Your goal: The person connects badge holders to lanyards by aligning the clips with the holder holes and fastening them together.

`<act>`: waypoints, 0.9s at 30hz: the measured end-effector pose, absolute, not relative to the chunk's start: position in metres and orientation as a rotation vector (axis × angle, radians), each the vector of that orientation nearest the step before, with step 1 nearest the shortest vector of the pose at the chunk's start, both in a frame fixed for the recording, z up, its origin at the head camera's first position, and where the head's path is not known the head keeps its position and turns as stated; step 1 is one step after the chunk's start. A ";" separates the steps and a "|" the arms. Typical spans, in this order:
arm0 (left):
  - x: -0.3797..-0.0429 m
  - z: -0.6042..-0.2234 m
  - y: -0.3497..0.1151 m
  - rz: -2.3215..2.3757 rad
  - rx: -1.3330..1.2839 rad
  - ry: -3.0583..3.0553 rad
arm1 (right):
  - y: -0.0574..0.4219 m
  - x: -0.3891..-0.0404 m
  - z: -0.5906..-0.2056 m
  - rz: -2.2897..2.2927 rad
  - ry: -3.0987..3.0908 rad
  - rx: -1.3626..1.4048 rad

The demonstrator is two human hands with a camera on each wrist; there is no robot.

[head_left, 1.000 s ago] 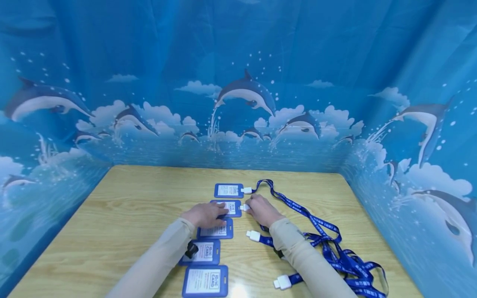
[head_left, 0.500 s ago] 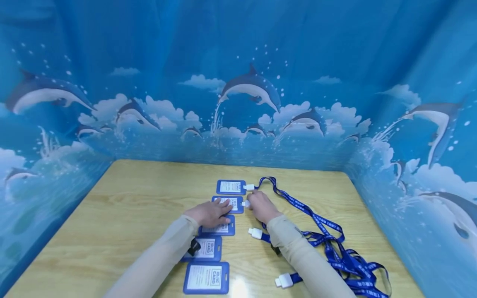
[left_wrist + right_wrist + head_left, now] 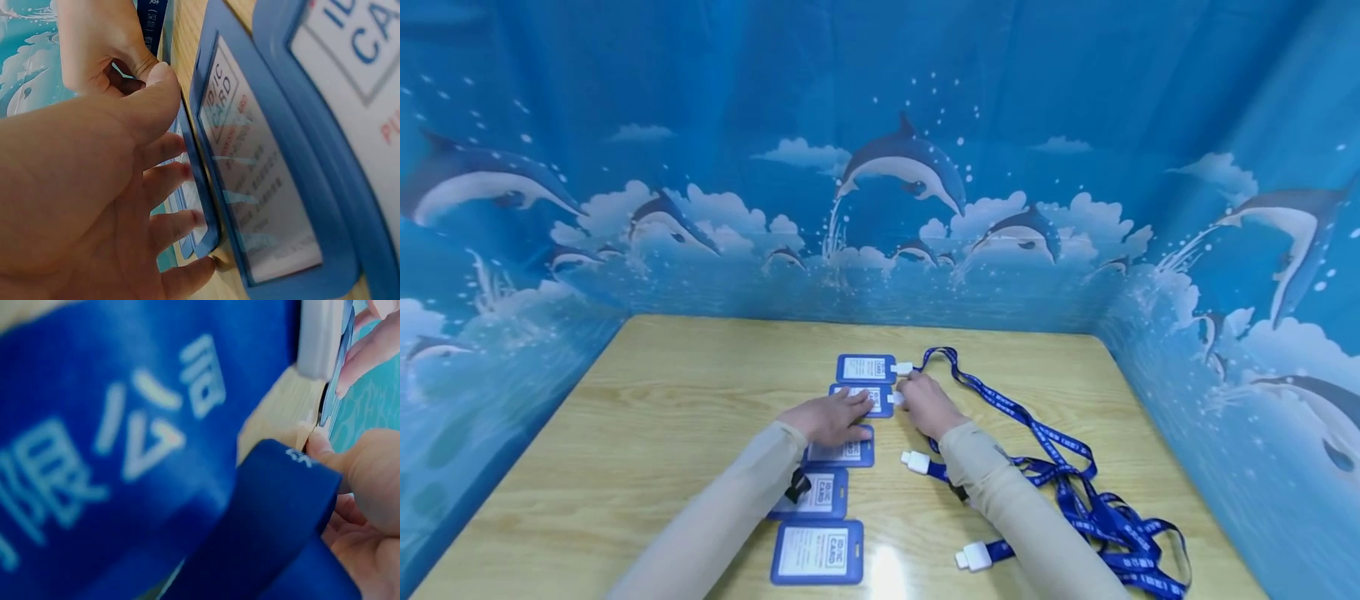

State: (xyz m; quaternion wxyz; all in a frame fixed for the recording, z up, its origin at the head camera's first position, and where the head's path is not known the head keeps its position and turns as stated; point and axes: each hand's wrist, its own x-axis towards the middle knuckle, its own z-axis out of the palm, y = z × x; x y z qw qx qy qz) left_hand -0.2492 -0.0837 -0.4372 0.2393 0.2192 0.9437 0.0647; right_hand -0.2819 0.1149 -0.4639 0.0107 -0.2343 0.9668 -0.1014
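In the head view, my left hand (image 3: 831, 419) lies palm down with its fingers spread over the second blue card holder (image 3: 882, 402) from the back. The left wrist view has those fingers fairly straight, fingertips on that holder's face. Opposite, my right hand (image 3: 931, 404) pinches the white clip (image 3: 897, 399) of a blue lanyard at the holder's slotted right end; its tip overlaps the edge there. The lanyard strap (image 3: 275, 500) loops past the right fingers in the right wrist view. Behind, another holder (image 3: 859, 368) has a white clip (image 3: 902, 367) at its slot.
Nearer me, three more card holders lie in the column, including the front one (image 3: 817, 553). Two loose white clips (image 3: 916, 462) lie right of them. Tangled blue lanyards (image 3: 1112, 533) spread at the right of the wooden table (image 3: 700, 367). A dolphin-print curtain (image 3: 880, 275) surrounds it.
The head view has shifted slightly. My left fingers have slid a little right on the holder, and the pinched clip now overlaps the holder's slotted end more.
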 end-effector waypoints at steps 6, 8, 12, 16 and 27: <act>-0.253 -0.435 -0.078 0.165 0.592 2.609 | 0.118 -0.281 -0.462 -0.327 3.018 -0.711; -0.253 -0.435 -0.077 0.155 0.582 2.618 | 0.119 -0.281 -0.462 -0.330 3.013 -0.710; -0.251 -0.435 -0.075 0.153 0.562 2.621 | 0.121 -0.278 -0.463 -0.333 2.995 -0.716; -0.250 -0.436 -0.074 0.179 0.567 2.626 | 0.126 -0.275 -0.460 -0.309 2.983 -0.708; -0.248 -0.434 -0.078 0.251 0.617 2.705 | 0.142 -0.249 -0.412 -0.438 3.039 -0.665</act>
